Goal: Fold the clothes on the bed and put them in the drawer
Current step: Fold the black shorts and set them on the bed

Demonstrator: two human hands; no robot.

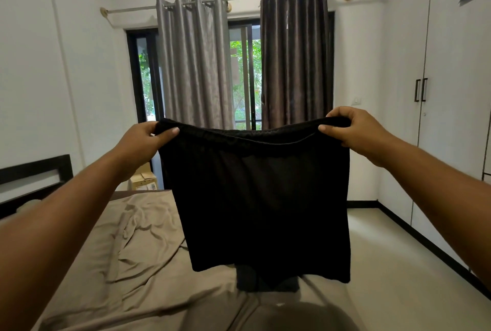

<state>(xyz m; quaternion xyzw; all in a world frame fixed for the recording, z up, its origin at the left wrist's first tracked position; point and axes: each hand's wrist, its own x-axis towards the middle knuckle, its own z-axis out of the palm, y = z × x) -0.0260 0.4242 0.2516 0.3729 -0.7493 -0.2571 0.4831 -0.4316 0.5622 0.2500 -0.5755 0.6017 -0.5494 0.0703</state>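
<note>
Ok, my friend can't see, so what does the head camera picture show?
A left hand and a right hand hold black shorts up by the waistband above a rumpled tan bedsheet. Another dark garment lies on it below, and grey curtains hang behind.

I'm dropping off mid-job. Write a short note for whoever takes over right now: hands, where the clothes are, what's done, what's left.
Left hand: pinches the left end of the shorts' waistband.
Right hand: grips the right end.
Shorts: black, hanging unfolded in the air above the bed.
Dark garment: lies on the bed under the shorts, partly hidden; cannot tell if it is folded.
Done: shorts picked up and spread out.
Left: fold the shorts, deal with the dark garment, put both in the drawer. No drawer is in view.
</note>
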